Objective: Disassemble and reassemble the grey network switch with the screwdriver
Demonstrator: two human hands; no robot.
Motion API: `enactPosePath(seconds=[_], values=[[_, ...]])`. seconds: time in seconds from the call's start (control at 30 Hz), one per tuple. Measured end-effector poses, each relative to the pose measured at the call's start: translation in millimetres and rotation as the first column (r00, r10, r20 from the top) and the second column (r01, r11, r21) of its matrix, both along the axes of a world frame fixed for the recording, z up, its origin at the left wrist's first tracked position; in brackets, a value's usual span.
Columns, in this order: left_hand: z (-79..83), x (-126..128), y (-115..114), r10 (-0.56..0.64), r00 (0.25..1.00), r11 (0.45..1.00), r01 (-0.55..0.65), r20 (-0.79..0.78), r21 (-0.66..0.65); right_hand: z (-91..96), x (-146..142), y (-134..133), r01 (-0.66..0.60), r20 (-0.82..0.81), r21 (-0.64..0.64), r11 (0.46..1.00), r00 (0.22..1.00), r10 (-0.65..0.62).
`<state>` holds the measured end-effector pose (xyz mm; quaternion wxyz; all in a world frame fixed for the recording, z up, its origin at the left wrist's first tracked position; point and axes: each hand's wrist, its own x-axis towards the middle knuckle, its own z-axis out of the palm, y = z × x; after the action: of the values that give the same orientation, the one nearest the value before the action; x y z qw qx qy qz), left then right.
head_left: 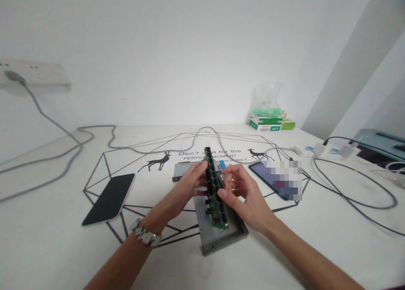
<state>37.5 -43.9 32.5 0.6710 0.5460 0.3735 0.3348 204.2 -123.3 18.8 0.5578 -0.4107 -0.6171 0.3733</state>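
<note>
A long green circuit board (215, 197) with a row of black connectors is tilted up over a grey metal case (207, 235). My left hand (191, 178) grips the board by its left side, with the fingers partly hidden behind it. Against the right edge of the board, my right hand (245, 193) has its thumb and curled fingers closed. A small blue object (222, 165) shows just beyond the right fingertips; its kind I cannot make out. Behind my left hand lies another flat grey metal piece (181, 170), partly covered.
A dark tablet or phone (109, 199) lies at left, and a phone with a lit screen (272, 180) at right. A grey cable (148, 151) crosses the back of the white table to a power strip (332, 150). Green-white boxes (265, 123) stand against the wall.
</note>
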Motion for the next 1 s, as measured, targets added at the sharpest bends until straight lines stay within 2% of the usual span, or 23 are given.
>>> enactPosePath(seconds=[0.1, 0.23, 0.4, 0.47, 0.57, 0.67, 0.73, 0.8, 1.0], values=[[0.8, 0.6, -0.9, 0.058, 0.99, 0.995, -0.047, -0.131, 0.09, -4.3, 4.4, 6.7, 0.043, 0.03, -0.066, 0.997, 0.999, -0.041], [5.5, -6.0, 4.0, 0.123, 0.968, 0.98, -0.083, -0.22, 0.182, -9.6, 13.0, 17.5, 0.132, 0.051, -0.115, 0.985, 0.991, -0.127], [13.8, -21.1, 12.3, 0.168, 0.942, 0.962, -0.093, -0.29, 0.256, -12.1, 12.9, 21.8, 0.246, 0.272, -0.119, 0.962, 0.94, -0.207], [14.2, -25.3, 13.7, 0.169, 0.93, 0.959, -0.077, -0.328, 0.274, -11.9, 9.3, 19.3, 0.283, 0.432, -0.063, 0.957, 0.872, -0.23], [10.8, -28.6, 14.4, 0.105, 0.918, 0.97, -0.01, -0.382, 0.242, -10.9, 3.9, 13.7, 0.339, 0.661, 0.045, 0.94, 0.695, -0.282], [5.7, -30.1, 14.4, 0.024, 0.9, 0.984, 0.054, -0.435, 0.167, -10.6, -0.1, 9.7, 0.376, 0.8, 0.099, 0.921, 0.521, -0.298], [2.6, -31.0, 14.5, -0.013, 0.884, 0.987, 0.087, -0.468, 0.137, -11.2, -2.0, 9.0, 0.376, 0.858, 0.101, 0.921, 0.435, -0.272], [-0.5, -31.9, 15.2, -0.036, 0.872, 0.986, 0.111, -0.489, 0.126, -11.6, -3.5, 9.2, 0.366, 0.894, 0.094, 0.926, 0.379, -0.24], [-13.2, -34.0, 21.1, -0.095, 0.836, 0.983, 0.164, -0.54, 0.082, -9.1, -7.4, 5.6, 0.364, 0.935, 0.092, 0.927, 0.288, -0.206]])
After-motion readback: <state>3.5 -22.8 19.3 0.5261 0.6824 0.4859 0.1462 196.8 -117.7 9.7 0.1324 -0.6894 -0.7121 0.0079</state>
